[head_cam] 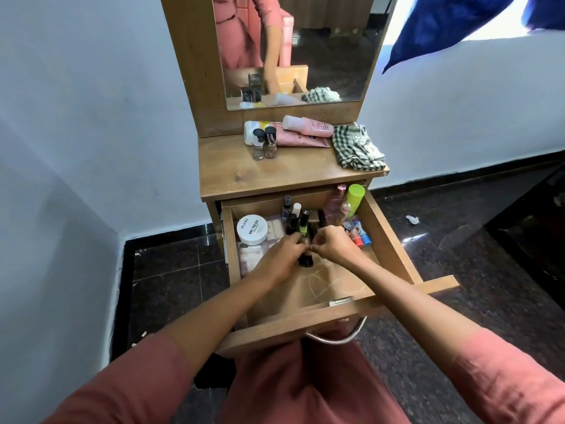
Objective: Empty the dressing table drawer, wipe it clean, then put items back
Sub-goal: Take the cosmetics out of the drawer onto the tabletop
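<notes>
Two hands meet in the middle of the open drawer (389,237), almost touching. The left hand (282,258) curls its fingers round a black bottle (305,261), which stands upright just under the fingertips. The right hand (334,244) bends its fingers toward the same place; I cannot tell if it holds something. Both forearms reach forward over the drawer front. Behind the hands stand more small bottles (298,220), with a white jar (252,229) to the left and a green bottle (355,197) in the far right corner. On the tabletop (275,174) lie pink tubes (305,130) and a checked cloth (356,148).
</notes>
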The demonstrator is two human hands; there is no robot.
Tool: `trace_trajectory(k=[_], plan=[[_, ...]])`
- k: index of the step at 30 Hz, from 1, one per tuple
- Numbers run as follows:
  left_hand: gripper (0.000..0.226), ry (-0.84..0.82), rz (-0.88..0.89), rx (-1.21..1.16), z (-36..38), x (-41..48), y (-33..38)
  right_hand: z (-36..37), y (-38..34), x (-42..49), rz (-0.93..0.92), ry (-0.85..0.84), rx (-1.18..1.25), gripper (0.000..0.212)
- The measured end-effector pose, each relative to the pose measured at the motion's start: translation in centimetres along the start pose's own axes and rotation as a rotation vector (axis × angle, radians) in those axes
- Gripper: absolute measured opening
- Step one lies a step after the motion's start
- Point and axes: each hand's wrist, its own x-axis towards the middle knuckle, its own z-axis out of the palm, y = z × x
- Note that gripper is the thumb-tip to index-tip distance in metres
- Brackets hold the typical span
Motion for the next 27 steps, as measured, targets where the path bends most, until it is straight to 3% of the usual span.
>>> trace_trajectory(k=[4, 12, 27], plan=[[0.026, 0.003, -0.052, 0.011, 0.3, 0.4, 0.3, 0.5, -0.5, 0.2, 0.111, -0.032, 0.051, 0.024], [0.027, 0.049, 0.098, 0.271, 0.4, 0.3, 0.2, 0.6, -0.7, 0.4, 0.242, -0.123, 0.084, 0.034], [0.025, 0.108, 0.273, 0.388, -0.2, -0.2, -0.1, 1.1, -0.9, -0.1, 0.231, -0.067, -0.028, 0.031]])
